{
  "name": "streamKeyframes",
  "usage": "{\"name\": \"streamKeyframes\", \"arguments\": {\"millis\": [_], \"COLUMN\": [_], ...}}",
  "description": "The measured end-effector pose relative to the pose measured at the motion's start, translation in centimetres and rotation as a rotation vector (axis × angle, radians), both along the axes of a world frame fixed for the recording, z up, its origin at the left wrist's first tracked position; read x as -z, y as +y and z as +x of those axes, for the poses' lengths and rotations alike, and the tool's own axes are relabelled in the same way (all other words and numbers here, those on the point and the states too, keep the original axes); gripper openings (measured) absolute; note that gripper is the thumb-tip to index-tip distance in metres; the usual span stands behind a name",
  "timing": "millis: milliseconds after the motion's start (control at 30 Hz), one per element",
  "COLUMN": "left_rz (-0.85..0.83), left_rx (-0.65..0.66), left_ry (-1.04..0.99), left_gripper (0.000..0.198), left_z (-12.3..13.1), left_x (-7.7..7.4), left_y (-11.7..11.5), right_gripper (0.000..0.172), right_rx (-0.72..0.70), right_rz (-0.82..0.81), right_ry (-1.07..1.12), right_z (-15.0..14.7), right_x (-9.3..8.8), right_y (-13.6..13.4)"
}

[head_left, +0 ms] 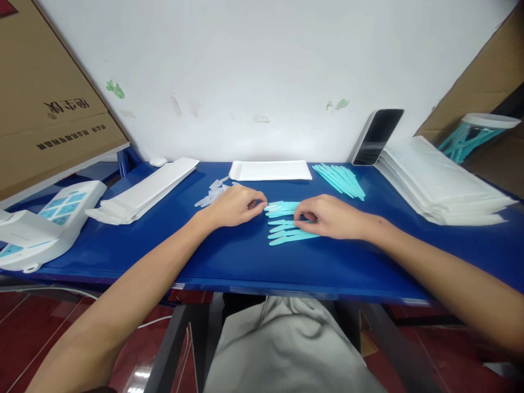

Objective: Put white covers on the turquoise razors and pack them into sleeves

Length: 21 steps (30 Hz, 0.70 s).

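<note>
Several turquoise plastic sticks point(286, 225) lie side by side on the blue table point(245, 262), between my hands. My left hand point(235, 204) rests at their left ends, fingers curled and pinching the tip of the top stick. My right hand point(327, 216) lies over their right ends, fingers closed on them. A heap of small clear plastic caps point(213, 194) sits just behind my left hand. A second pile of turquoise sticks point(339, 179) lies further back to the right.
A flat white envelope point(270, 170) lies at the back centre, white bag stacks at the left point(143, 191) and right point(442, 188). A phone point(376, 136) leans on the wall. A white machine point(45, 224) sits far left. Cardboard boxes point(45, 93) flank the table.
</note>
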<state>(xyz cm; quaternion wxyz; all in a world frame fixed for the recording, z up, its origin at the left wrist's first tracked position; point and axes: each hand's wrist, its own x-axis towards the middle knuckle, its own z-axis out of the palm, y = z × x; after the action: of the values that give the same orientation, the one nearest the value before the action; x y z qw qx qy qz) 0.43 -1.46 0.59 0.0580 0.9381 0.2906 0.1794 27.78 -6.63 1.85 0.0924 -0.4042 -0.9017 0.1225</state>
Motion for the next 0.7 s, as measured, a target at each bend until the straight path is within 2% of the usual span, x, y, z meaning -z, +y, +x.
{"name": "streamKeyframes", "arguments": {"millis": [400,700], "left_rz": [-0.013,-0.005], "left_rx": [-0.01,-0.003], "left_ry": [0.0,0.0], "left_gripper": [0.029,0.028], "left_z": [0.07,0.03], "left_x": [-0.15,-0.1], "left_y": [-0.11,-0.06], "right_gripper": [0.028,0.025], "right_rx": [0.009,0.019], "right_rz": [0.079,0.006], "right_ry": [-0.011,-0.008], "right_z": [0.18,-0.14], "right_x": [0.61,0.18], "right_y": [0.46,0.26]}}
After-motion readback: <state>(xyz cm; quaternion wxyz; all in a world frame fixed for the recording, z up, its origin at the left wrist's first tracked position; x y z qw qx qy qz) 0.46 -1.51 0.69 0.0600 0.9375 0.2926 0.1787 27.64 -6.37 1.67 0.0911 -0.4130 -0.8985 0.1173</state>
